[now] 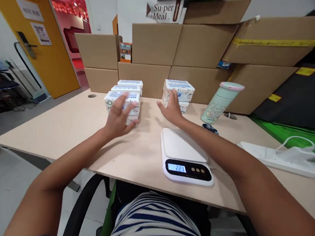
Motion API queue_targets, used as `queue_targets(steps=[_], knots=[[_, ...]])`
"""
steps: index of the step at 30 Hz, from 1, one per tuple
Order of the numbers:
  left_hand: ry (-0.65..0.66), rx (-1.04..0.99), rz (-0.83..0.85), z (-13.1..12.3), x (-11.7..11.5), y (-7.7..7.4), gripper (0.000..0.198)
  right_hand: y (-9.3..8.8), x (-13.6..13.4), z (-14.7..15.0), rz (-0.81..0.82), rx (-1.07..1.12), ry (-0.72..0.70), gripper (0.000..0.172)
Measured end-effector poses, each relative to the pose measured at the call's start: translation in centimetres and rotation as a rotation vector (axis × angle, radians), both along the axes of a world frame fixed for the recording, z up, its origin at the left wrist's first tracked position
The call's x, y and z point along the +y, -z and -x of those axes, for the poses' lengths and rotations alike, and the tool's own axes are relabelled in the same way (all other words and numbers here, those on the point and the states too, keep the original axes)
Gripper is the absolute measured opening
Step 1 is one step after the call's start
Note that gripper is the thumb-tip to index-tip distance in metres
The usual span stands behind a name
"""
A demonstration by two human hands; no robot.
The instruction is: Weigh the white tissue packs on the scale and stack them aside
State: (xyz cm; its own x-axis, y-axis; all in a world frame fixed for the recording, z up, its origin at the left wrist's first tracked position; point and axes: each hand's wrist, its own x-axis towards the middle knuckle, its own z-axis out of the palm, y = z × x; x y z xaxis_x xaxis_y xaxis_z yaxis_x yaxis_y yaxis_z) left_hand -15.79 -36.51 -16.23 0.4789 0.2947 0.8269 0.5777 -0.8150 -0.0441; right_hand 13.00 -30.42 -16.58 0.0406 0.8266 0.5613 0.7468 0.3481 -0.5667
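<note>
My left hand (120, 115) is raised in front of the left stacks of tissue packs (124, 91), its fingers spread. It partly covers the nearest stack, and I cannot tell if the fingertips touch it. My right hand (172, 107), fingers apart, is beside the right stack of tissue packs (181, 90); whether it touches them is unclear. Both sets are white packs with a small floral print and blue marks. A white kitchen scale (183, 148) lies nearer to me, under my right forearm, its lit display reading about 221 with nothing on its plate.
Cardboard boxes (153, 45) are stacked along the table's back edge. A mint green tumbler (219, 103) stands at the right beside a small dark blue object (210, 128). A white power strip (279, 158) with a cable lies at the right. A yellow door (43, 43) is at the far left.
</note>
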Motion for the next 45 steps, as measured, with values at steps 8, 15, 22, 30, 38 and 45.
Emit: queue_targets(steps=[8,15,22,30,38,45], knots=[[0.333,0.498,-0.075,-6.3,-1.8,3.6,0.062,-4.8,7.7,-12.1,0.119,-0.652,0.034,0.104],[0.379,0.240,0.038,-4.4,-1.6,3.9,0.092,-8.8,15.1,-13.0,0.435,-0.748,0.073,0.135],[0.327,0.114,0.020,-4.6,-2.3,4.3,0.089,-9.3,13.7,-9.5,0.474,-0.877,0.154,0.108],[0.150,-0.032,0.007,-2.6,-1.6,3.7,0.085,-10.3,4.6,-7.3,0.342,-0.847,0.014,0.078],[0.157,-0.022,0.106,-1.8,-1.4,3.3,0.075,-10.4,-13.2,-7.4,0.385,-0.745,-0.307,0.087],[0.158,0.093,0.210,-2.5,-3.1,2.5,0.061,-8.4,-14.8,-7.3,0.486,-0.781,-0.362,0.086]])
